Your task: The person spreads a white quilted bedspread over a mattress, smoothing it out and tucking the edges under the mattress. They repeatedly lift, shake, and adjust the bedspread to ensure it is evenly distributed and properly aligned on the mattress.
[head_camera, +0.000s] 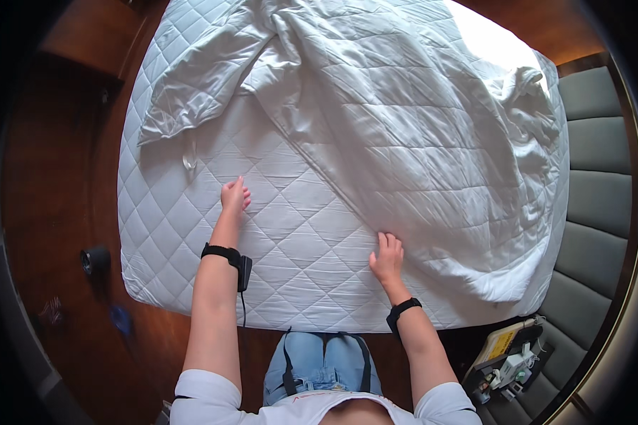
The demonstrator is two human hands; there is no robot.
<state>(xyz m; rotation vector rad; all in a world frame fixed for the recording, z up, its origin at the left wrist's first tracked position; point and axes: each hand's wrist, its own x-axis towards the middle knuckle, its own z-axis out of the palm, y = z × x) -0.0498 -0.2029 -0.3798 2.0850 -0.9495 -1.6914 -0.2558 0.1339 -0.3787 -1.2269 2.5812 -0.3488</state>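
A white quilted duvet [404, 143] lies rumpled over a mattress with a white diamond-quilted cover [297, 249]. At the duvet's near edge, my right hand [387, 257] rests with its fingertips on or beside the fabric; whether it grips the edge cannot be told. My left hand [235, 195] is over the bare part of the mattress cover, its fingers loosely curled and nothing seen in them. A white fabric loop [190, 156] hangs from the duvet's left corner, beyond my left hand. Black straps circle both my forearms, and the left one carries a small black device.
Along the right side runs a grey padded headboard [593, 202]. A nightstand at the lower right holds a yellow-marked item [502, 342] and a white power strip [512, 366]. On the wooden floor at left stand a dark cylinder [95, 260] and a blue object [120, 320].
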